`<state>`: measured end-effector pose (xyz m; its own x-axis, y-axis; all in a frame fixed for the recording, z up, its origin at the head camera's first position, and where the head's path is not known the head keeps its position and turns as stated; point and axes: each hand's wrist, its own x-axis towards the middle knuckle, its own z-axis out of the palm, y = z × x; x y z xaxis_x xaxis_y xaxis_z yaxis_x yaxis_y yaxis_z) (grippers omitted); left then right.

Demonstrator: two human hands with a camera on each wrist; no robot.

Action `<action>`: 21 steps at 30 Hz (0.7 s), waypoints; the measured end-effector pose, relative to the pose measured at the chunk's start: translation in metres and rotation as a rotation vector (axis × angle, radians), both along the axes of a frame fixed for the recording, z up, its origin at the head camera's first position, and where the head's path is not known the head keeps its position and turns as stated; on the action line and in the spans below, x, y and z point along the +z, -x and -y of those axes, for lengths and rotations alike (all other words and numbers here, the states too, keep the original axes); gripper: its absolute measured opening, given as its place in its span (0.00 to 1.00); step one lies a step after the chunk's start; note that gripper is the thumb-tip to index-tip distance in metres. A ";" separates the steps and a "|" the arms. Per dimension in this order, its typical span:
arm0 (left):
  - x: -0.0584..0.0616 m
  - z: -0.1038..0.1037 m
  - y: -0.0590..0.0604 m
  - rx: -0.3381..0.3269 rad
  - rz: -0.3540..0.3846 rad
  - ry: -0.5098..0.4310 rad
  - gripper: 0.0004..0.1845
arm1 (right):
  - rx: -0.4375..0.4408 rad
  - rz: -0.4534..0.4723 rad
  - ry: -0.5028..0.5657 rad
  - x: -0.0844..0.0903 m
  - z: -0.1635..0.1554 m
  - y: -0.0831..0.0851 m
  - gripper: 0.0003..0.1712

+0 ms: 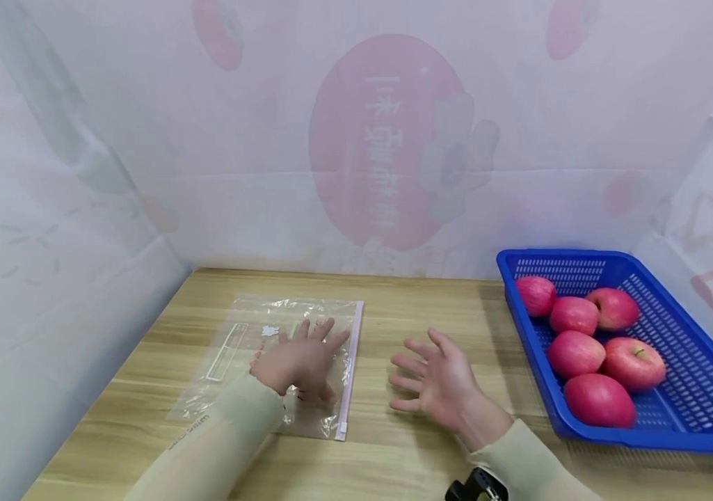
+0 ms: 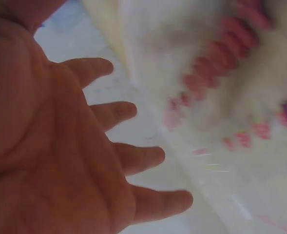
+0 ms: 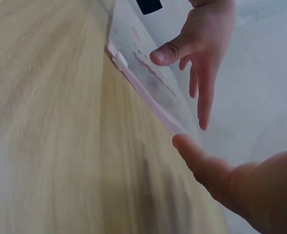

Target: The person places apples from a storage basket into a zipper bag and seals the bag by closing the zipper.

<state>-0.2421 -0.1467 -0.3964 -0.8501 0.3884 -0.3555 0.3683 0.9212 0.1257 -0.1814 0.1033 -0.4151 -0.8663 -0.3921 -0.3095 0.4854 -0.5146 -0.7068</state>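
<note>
A clear plastic zip bag (image 1: 231, 348) lies flat on the wooden table, its pink slider strip (image 1: 351, 369) facing right. Over the bag hovers my left hand (image 1: 302, 358), fingers straight and spread, holding nothing. The right wrist view shows a gap between that left hand (image 3: 206, 53) and the bag (image 3: 153, 78). To the right of the strip, my right hand (image 1: 444, 386) is held above the table with fingers apart and palm turned toward the left. It grips nothing. Printed pink and purple marks show blurred on the bag (image 2: 221, 112) in the left wrist view.
A blue plastic basket (image 1: 526, 348) stands at the table's right side. Several red apples (image 1: 634, 365) sit in its left part. Printed white cloth (image 1: 256, 209) hangs behind the table and along both sides. A black device (image 1: 478, 486) is on the right wrist.
</note>
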 end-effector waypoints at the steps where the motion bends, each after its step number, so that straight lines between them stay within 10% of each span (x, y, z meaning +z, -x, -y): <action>1: -0.004 0.001 0.002 -0.006 0.014 0.002 0.65 | 0.008 0.020 0.009 -0.003 0.003 0.003 0.51; 8: -0.024 0.003 0.008 -0.029 0.015 -0.026 0.60 | -0.001 0.097 0.022 -0.014 0.019 0.014 0.53; 21: -0.025 0.000 0.010 -0.162 -0.137 -0.092 0.41 | 0.027 0.106 -0.016 -0.015 0.037 0.020 0.55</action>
